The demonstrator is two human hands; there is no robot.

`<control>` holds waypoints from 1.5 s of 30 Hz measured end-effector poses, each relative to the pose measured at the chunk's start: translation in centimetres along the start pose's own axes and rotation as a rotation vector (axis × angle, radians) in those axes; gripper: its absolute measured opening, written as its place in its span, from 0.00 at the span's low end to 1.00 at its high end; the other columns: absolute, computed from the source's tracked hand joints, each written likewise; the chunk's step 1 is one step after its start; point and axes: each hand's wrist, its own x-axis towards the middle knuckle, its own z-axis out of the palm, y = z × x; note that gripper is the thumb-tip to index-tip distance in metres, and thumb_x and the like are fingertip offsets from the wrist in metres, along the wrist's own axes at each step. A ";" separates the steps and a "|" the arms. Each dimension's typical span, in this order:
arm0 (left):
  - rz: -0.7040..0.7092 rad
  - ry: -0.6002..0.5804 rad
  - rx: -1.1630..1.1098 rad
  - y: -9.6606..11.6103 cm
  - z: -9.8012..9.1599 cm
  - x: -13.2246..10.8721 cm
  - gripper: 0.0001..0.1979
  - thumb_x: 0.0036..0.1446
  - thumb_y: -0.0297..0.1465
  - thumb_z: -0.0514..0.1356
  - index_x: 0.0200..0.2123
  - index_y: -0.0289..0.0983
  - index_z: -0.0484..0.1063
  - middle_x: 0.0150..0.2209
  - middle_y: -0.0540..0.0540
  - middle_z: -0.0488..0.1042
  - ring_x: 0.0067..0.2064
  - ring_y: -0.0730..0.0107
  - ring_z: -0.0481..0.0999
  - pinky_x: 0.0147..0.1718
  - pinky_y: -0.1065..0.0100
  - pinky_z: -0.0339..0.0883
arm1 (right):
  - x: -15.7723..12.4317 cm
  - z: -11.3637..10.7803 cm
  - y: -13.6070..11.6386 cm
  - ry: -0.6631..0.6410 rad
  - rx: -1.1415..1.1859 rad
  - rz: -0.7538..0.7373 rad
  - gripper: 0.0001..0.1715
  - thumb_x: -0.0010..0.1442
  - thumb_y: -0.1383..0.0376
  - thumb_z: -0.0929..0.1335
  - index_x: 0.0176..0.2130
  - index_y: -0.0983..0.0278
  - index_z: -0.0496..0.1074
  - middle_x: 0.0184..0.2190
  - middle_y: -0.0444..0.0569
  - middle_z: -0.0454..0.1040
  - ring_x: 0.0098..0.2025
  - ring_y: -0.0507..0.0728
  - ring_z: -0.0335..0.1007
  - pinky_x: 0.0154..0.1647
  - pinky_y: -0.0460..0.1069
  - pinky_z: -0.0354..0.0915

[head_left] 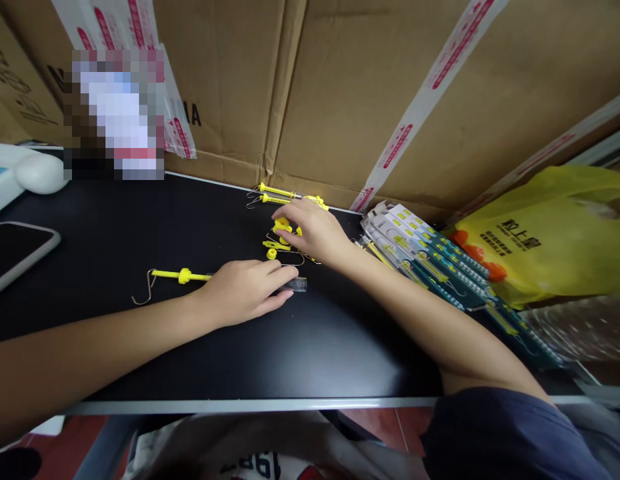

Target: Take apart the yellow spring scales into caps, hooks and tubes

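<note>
My left hand (247, 288) is wrapped round the clear tube (299, 285) of a spring scale, pressing it near the black table top. Out of the left side of that hand comes the scale's yellow rod (167, 274), with a yellow collar (184, 275) and a wire hook (149, 287) at its end. My right hand (313, 230) hovers over a small heap of yellow plastic parts (277, 245) and wire hooks, thumb and forefinger apart around a yellow piece (281, 225). Whether it touches that piece I cannot tell. Two spring scales (276, 199) lie behind it.
Packaged spring scales (430, 257) are stacked at the right, beside a yellow plastic bag (550, 233). Large cardboard boxes (340, 100) wall off the back. A phone (23, 253) and a white device (20, 170) lie at the left. The table's front edge (260, 405) runs close to my body.
</note>
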 end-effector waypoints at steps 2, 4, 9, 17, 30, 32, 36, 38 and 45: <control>0.000 0.009 -0.009 0.1 0.0 0.0 0.12 0.62 0.36 0.50 0.46 0.40 0.65 0.34 0.51 0.73 0.35 0.69 0.75 0.30 0.70 0.63 | 0.9 0.7 0.2 -0.015 -0.043 -0.006 0.09 0.60 0.65 0.66 0.42 0.65 0.69 0.39 0.52 0.72 0.43 0.60 0.64 0.44 0.52 0.59; -0.006 0.019 -0.022 0.1 0.1 0.0 0.13 0.60 0.35 0.51 0.48 0.40 0.64 0.34 0.51 0.74 0.36 0.68 0.75 0.31 0.70 0.64 | 1.3 1.3 0.4 -0.045 -0.070 -0.006 0.08 0.59 0.65 0.66 0.41 0.65 0.70 0.38 0.52 0.72 0.43 0.60 0.64 0.44 0.52 0.59; -0.023 0.041 -0.058 0.2 0.0 0.1 0.18 0.57 0.30 0.52 0.52 0.38 0.60 0.37 0.48 0.74 0.38 0.67 0.75 0.34 0.69 0.66 | 0.8 1.4 0.6 -0.056 -0.018 0.017 0.12 0.58 0.62 0.67 0.42 0.64 0.71 0.39 0.53 0.71 0.43 0.60 0.64 0.45 0.53 0.59; -0.023 0.133 -0.056 0.0 0.2 0.1 0.11 0.59 0.29 0.51 0.45 0.36 0.60 0.34 0.47 0.73 0.36 0.68 0.74 0.33 0.69 0.65 | -5.5 -2.3 -3.2 -0.044 0.570 0.172 0.16 0.67 0.59 0.58 0.41 0.64 0.69 0.35 0.48 0.72 0.38 0.54 0.68 0.41 0.50 0.63; -0.368 0.007 -0.077 -3.3 -3.0 -0.4 0.21 0.62 0.46 0.48 0.49 0.38 0.63 0.49 0.44 0.70 0.51 0.56 0.68 0.53 0.51 0.55 | -8.8 -1.1 -3.3 -0.083 0.476 0.237 0.10 0.58 0.62 0.68 0.40 0.63 0.68 0.32 0.47 0.72 0.32 0.53 0.66 0.35 0.48 0.64; -0.507 0.013 -0.135 -4.7 -2.9 -1.5 0.21 0.62 0.47 0.46 0.48 0.39 0.64 0.49 0.44 0.70 0.51 0.56 0.68 0.53 0.50 0.56 | -8.9 -1.2 -3.0 -0.087 0.456 0.225 0.10 0.57 0.63 0.68 0.40 0.63 0.69 0.33 0.47 0.72 0.33 0.53 0.65 0.35 0.49 0.64; -0.662 0.118 -0.396 -5.4 -1.8 -3.2 0.21 0.64 0.45 0.43 0.47 0.38 0.65 0.47 0.44 0.70 0.49 0.62 0.69 0.51 0.59 0.62 | -8.9 -1.2 -3.1 -0.098 0.440 0.197 0.09 0.57 0.63 0.69 0.40 0.62 0.69 0.32 0.47 0.72 0.33 0.54 0.65 0.36 0.49 0.64; -0.653 0.183 -0.525 -4.8 -1.4 -3.1 0.20 0.64 0.44 0.43 0.47 0.37 0.65 0.47 0.45 0.71 0.49 0.65 0.70 0.49 0.63 0.64 | -8.8 -1.2 -3.3 -0.097 0.441 0.186 0.09 0.57 0.63 0.69 0.39 0.62 0.69 0.32 0.47 0.72 0.33 0.54 0.65 0.36 0.49 0.64; -0.422 0.133 -0.743 -2.5 -0.8 -0.5 0.15 0.62 0.41 0.52 0.44 0.37 0.67 0.45 0.47 0.72 0.47 0.68 0.71 0.49 0.65 0.65 | -8.8 -1.0 -3.6 -0.075 0.405 0.179 0.07 0.56 0.64 0.69 0.37 0.63 0.70 0.32 0.47 0.71 0.35 0.54 0.66 0.37 0.49 0.62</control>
